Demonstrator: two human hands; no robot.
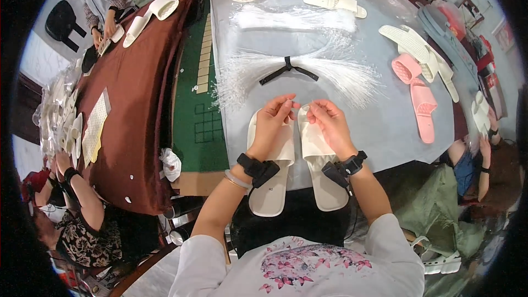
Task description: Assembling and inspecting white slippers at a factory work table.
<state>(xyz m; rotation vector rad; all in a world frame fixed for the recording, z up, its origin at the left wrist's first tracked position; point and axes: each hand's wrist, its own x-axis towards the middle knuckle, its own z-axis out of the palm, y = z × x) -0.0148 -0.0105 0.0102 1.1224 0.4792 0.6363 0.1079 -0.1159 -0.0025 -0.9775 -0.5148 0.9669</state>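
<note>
Workshop setting: a pale grey sheet-covered worktable (385, 126), shared with other people at its far and side edges.

Item 1: pair of cream-white foam slide slippers (294, 157), lying side by side at the near edge of the worktable, heels overhanging toward the person. Long axes run near-to-far, toes pointing away, toward the fibre bundle.

Item 2: fanned bundle of thin clear plastic fibres tied at its middle with a black band (289, 69), just beyond the slipper toes.

Item 3: left hand (270, 124), over the left slipper's strap, thumb and forefinger pressed together at the tips (whether a fibre lies between them cannot be made out).

Item 4: right hand (329, 124), over the right slipper's strap, fingertips likewise pinched together, close to the left hand's tips.

Item 5: pink foam slide slippers (421, 96), right of the cream pair, well apart.

Item 6: dark brown cloth-covered table (132, 104), left of the worktable, with more white slippers.

Risk note: the overhanging heels could let the pair slide off if the straps are tugged; a fine fibre could slip from the pinch.
</note>
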